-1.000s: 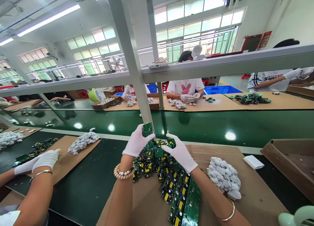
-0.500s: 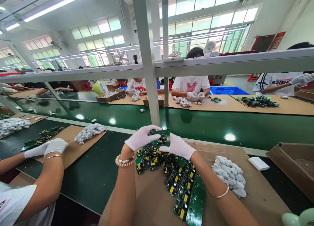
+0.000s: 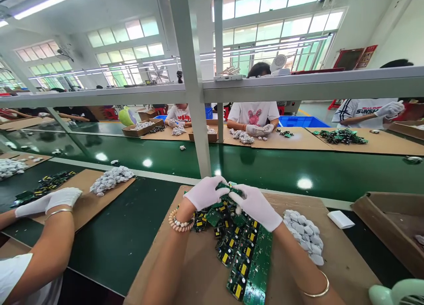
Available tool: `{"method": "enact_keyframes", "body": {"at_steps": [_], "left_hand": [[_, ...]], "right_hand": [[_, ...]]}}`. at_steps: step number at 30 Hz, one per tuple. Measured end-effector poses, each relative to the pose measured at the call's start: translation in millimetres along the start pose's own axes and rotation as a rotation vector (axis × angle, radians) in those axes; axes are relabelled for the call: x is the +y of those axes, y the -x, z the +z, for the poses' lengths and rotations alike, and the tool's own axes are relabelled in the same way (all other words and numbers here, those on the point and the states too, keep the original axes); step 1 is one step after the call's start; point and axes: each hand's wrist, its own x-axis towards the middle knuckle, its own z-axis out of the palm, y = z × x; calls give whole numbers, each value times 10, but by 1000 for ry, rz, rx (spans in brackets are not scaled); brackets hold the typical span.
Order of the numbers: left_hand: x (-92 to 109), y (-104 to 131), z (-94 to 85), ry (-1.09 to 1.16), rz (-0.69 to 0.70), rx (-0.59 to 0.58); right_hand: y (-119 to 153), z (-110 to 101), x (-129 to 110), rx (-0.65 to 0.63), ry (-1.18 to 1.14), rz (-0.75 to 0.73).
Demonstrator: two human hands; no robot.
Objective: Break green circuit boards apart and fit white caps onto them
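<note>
My left hand (image 3: pixel 206 193), in a white glove, is closed on the left part of a green circuit board (image 3: pixel 225 190). White-gloved too, my right hand (image 3: pixel 256 204) grips the same board from the right, fingers close to those of the left. Parts of the board are hidden behind the fingers. Below both hands lies a heap of circuit boards (image 3: pixel 228 241) with yellow and black components. Beside it, long green board strips (image 3: pixel 260 265) lie on the cardboard sheet (image 3: pixel 195 269). To the right of my right forearm sits a pile of white wrapped pieces (image 3: pixel 303 234).
A folded white pad (image 3: pixel 340 219) and a cardboard box (image 3: pixel 391 230) are at the right. A pale green object (image 3: pixel 400 291) fills the lower right corner. A shelf post (image 3: pixel 194 84) rises ahead, before the green belt (image 3: pixel 159 152). A co-worker's gloved hand (image 3: pixel 62 198) works at left.
My hands have come closer together around the board, which is now tilted and more covered by fingers. The whole view has shifted slightly.
</note>
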Motion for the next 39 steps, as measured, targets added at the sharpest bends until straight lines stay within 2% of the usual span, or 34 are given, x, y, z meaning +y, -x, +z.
{"method": "enact_keyframes", "body": {"at_steps": [6, 10, 16, 20, 24, 27, 30, 34, 36, 39], "left_hand": [[38, -48, 95, -74, -88, 107], [60, -70, 113, -153, -106, 109], [106, -131, 180, -339, -204, 115], [68, -129, 126, -342, -226, 104], [-91, -107, 23, -349, -272, 92], [-236, -122, 4, -331, -272, 58], [-341, -136, 9, -312, -262, 43], [-366, -114, 1, -308, -253, 38], [-334, -95, -2, -306, -244, 28], [-265, -70, -2, -301, -228, 4]], "right_hand": [[-22, 3, 87, 32, 1, 40], [-47, 31, 160, 31, -57, 7], [-135, 177, 254, 212, 86, 64], [-165, 281, 278, 232, 150, 58], [-150, 309, 222, 151, 134, -56], [-141, 196, 196, 106, 68, -99], [-146, -29, 275, 138, 105, 0], [-170, -251, 513, 88, 424, 173], [-187, -238, 625, 13, 488, 220], [-220, -107, 723, -85, 550, 264]]}}
